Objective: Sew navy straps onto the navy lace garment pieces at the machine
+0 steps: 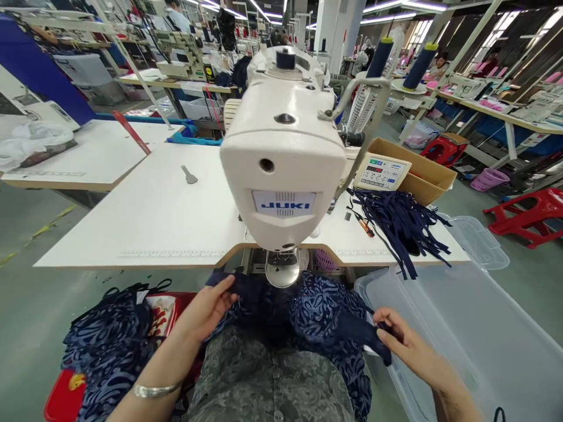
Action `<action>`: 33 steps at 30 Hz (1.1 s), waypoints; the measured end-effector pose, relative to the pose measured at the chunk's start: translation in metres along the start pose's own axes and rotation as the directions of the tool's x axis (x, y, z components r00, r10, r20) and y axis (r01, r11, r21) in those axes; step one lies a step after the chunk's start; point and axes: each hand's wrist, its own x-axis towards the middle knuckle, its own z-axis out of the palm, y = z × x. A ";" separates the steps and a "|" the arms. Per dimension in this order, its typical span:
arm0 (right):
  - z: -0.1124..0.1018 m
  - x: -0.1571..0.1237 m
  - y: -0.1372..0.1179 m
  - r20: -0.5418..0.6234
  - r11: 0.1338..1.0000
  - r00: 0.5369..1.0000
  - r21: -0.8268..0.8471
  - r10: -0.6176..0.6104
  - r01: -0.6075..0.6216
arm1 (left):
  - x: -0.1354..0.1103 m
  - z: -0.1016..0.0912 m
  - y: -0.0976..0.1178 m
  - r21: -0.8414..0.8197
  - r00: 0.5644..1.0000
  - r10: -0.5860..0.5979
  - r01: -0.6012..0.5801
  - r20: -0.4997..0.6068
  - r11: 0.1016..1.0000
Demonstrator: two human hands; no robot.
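L hand point(214, 310) mostly closed, thumb + fingers pinching dk band of navy patterned garment point(317, 308); R hand point(402, 339) partly curled, pinching garment's other end. Garment spread btwn hands, just off mid front edge of tabletop point(145, 217), below sewing machine point(281, 149). Navy strips point(398, 220) at tabletop's R front corner, some over edge; ctrl panel point(382, 172) just behind. Clear plastic bin point(479, 328) below that corner.

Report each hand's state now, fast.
Left hand: closed, thumb and fingers pinching the navy garment at one side.
Right hand: closed, holding the same garment's plain band at the other side.
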 end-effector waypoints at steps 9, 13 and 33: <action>0.075 0.026 -0.077 0.215 0.958 0.952 0.235 -0.218 0.166 | -0.074 0.073 -0.031 0.244 0.854 -0.208 0.099 0.477 0.965; 0.085 0.031 -0.084 0.276 0.955 0.940 0.270 -0.202 0.125 | -0.078 0.078 -0.032 0.271 0.796 -0.163 -0.001 0.582 0.963; 0.092 0.037 -0.079 0.284 0.933 0.926 0.327 -0.250 0.152 | -0.073 0.074 -0.035 0.291 0.786 -0.155 -0.032 0.598 0.956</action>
